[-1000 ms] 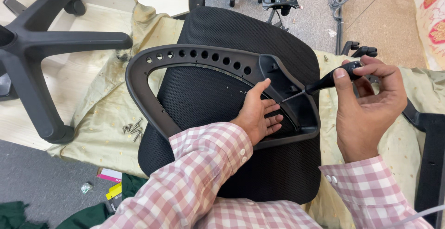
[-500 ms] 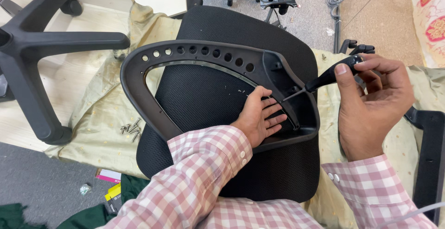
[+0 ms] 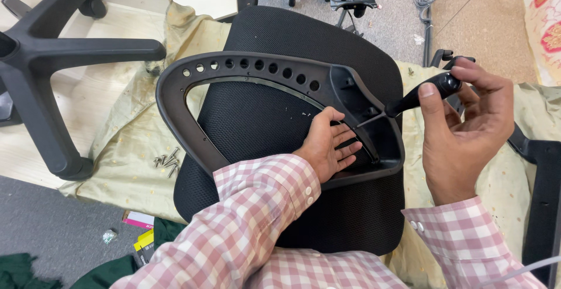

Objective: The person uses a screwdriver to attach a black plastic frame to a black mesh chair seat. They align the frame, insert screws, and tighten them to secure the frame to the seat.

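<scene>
Fingers (image 3: 433,93) of the right hand (image 3: 464,131) are clamped around the black handle of a slim screwdriver (image 3: 409,99), thumb along the grip. The bare shaft slants down and left to a fastening point inside the thick end of the black plastic curved chair-back frame with a row of round holes (image 3: 234,67). Fingers (image 3: 345,140) of the left hand (image 3: 327,146) lie spread and flat, gripping nothing, pressed on the frame's inner edge just left of the tool tip.

The frame rests on the black mesh seat cushion (image 3: 274,113), which lies on a pale yellow-green cloth (image 3: 128,131) spread over the floor. Left of the frame, on the cloth, sits a small heap of silver screws (image 3: 166,161). Further left of the frame stands a black five-arm chair base (image 3: 52,61).

Judged step: driving or loosening a screw at the frame's joint, the frame being steadied meanwhile. The next move appears to call for turning the handle while keeping the tip seated and the frame pinned, as a slip would send the tip towards the left fingers.

Against the frame half a second earlier: both hands keep the same hold and place; the tool's angle is near unchanged. Any turning is too slight to confirm.
</scene>
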